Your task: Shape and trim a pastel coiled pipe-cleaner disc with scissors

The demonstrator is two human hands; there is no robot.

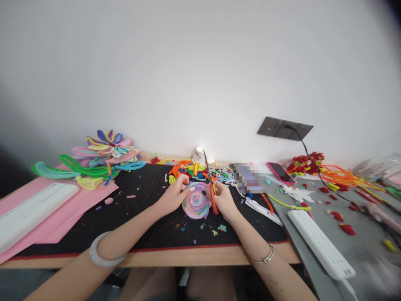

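Observation:
A round, flat disc (196, 212) coiled from pastel chenille stems lies at the middle of the black mat. My left hand (175, 195) is closed on its upper left rim, thumb on top and fingers curled. My right hand (224, 201) grips red-handled scissors (214, 201), their blades pointing up and away. Its dark-nailed thumb also rests on the disc's right side. Behind the disc is a pile of orange, yellow and red chenille stems (180, 168), beside many small cut pieces (223, 173). Small coloured scraps (222, 228) lie in front of the disc.
On the left stand a layered chenille flower (109, 144), pink sheets (103, 194) and a long white case (37, 211). A white cup (199, 155) stands by the wall. Rightward are a pink-edged phone (281, 173), a white power strip (321, 242), red chenille pieces (347, 229) and a black cable (308, 155).

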